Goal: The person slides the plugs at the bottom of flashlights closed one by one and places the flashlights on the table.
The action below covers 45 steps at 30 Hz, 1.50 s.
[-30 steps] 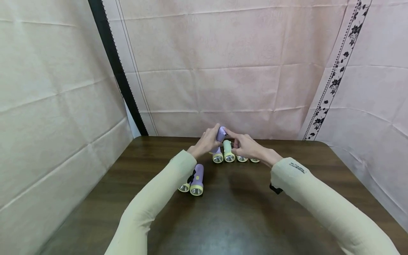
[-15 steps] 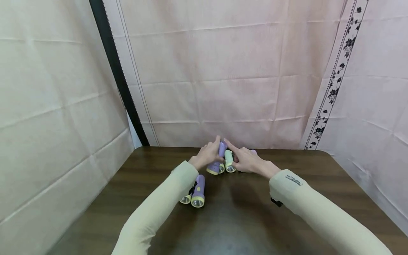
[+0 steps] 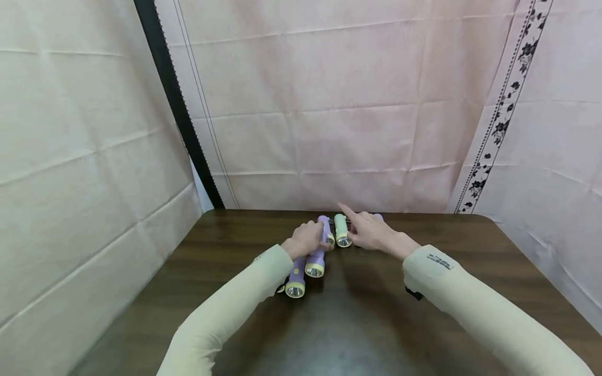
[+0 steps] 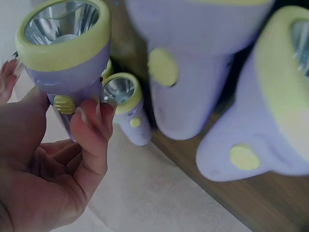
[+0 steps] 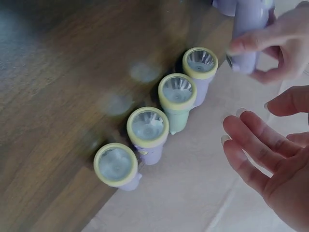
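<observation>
My left hand (image 3: 307, 240) grips a lilac flashlight (image 4: 72, 82) by its body, with the yellow-rimmed lens tilted toward the near side of the table. In the left wrist view, my thumb and fingers wrap around it below the lens, close to its yellow switch. Beside that hand, a second lilac flashlight (image 3: 296, 279) lies on the table, with another partly hidden behind the sleeve. My right hand (image 3: 373, 232) hovers by the back row with its index finger extended and nothing in its grasp. Just left of it is a mint green flashlight (image 3: 342, 230).
The back row in the right wrist view has lilac flashlights (image 5: 148, 130) on either side of the green one, lenses facing the near side. Behind the brown wooden table (image 3: 357, 324) hangs a pale cloth (image 3: 329, 130).
My left hand has lowered the lilac flashlight and drawn it left and nearer, away from my right hand, beside the front flashlights. My right hand stays near the back row.
</observation>
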Each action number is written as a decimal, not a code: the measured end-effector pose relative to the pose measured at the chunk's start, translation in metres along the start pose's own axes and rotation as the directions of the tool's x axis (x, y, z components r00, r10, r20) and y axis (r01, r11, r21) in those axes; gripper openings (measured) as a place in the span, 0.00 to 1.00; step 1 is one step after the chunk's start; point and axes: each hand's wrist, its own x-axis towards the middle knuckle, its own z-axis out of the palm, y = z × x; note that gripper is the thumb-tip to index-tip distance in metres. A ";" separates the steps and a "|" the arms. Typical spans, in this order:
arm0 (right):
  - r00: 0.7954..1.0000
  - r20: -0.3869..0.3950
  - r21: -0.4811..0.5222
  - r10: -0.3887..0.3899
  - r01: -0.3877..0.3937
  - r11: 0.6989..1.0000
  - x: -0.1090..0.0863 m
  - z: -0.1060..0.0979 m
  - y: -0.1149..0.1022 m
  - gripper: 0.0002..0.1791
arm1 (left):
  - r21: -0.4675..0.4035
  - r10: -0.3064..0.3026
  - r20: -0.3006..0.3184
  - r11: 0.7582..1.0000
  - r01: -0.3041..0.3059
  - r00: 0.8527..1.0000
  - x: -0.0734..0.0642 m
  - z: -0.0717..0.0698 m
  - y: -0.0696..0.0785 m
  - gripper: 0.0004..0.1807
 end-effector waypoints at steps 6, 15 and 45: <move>1.000 -0.003 -0.001 -0.006 0.006 1.000 -0.003 0.007 0.007 0.38 | 0.058 -0.032 0.048 0.998 0.029 0.998 -0.002 0.010 0.007 0.21; 0.999 -0.029 0.006 -0.029 0.029 1.000 -0.003 0.011 0.012 0.33 | 0.185 -0.055 0.084 0.982 0.038 0.995 -0.002 0.016 0.014 0.21; 0.997 -0.074 -0.027 0.037 -0.039 0.999 -0.010 0.005 0.025 0.27 | 0.180 -0.074 0.084 0.982 0.058 0.994 0.021 -0.005 0.009 0.21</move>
